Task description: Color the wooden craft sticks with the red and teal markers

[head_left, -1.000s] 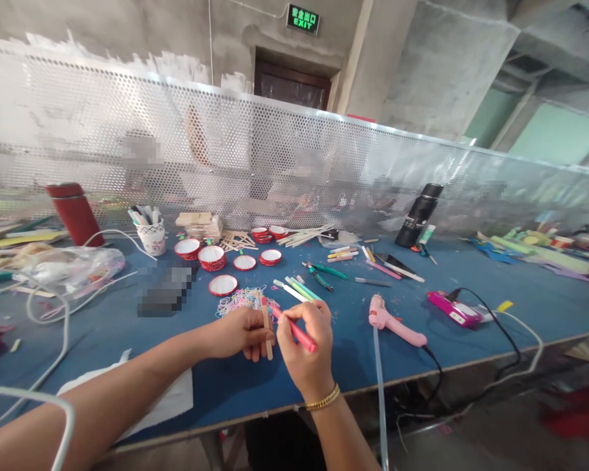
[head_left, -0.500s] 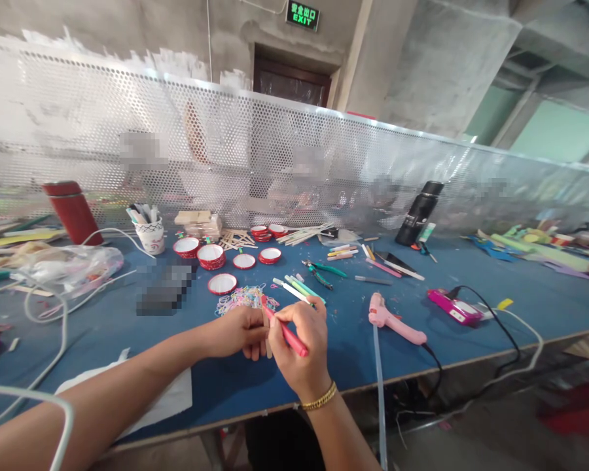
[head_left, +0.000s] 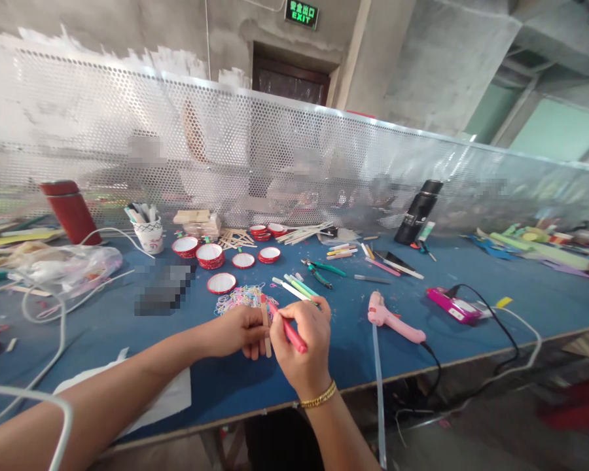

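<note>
Surface: blue tabletop [head_left: 226, 391], front edge running at a slant. The left hand [head_left: 249, 332] pinches a wooden stick [head_left: 266, 331] between thumb and fingers, low over the table near the front edge; the stick's top end is red. The right hand [head_left: 302, 340] grips a red marker [head_left: 293, 335] pen-fashion, its tip end beside the stick; contact cannot be determined.

Just beyond the hands lies a loose pile of coloured bands [head_left: 233, 301], with red-rimmed round dishes behind it, some stacked. Pliers [head_left: 319, 277] lie among loose pens. On the right: a pink glue gun [head_left: 393, 322] on its side and a magenta device [head_left: 451, 306] with a cable. Left: a white sheet [head_left: 169, 399] partly under the forearm, a cup of pens [head_left: 148, 235], a red bottle [head_left: 72, 214].

Room: a perforated metal screen [head_left: 275, 131] backs the table. Beyond it, a grey wall [head_left: 152, 29] with rough white patches, a dark doorway [head_left: 290, 82], and a green-lit EXIT sign [head_left: 301, 14] above.
</note>
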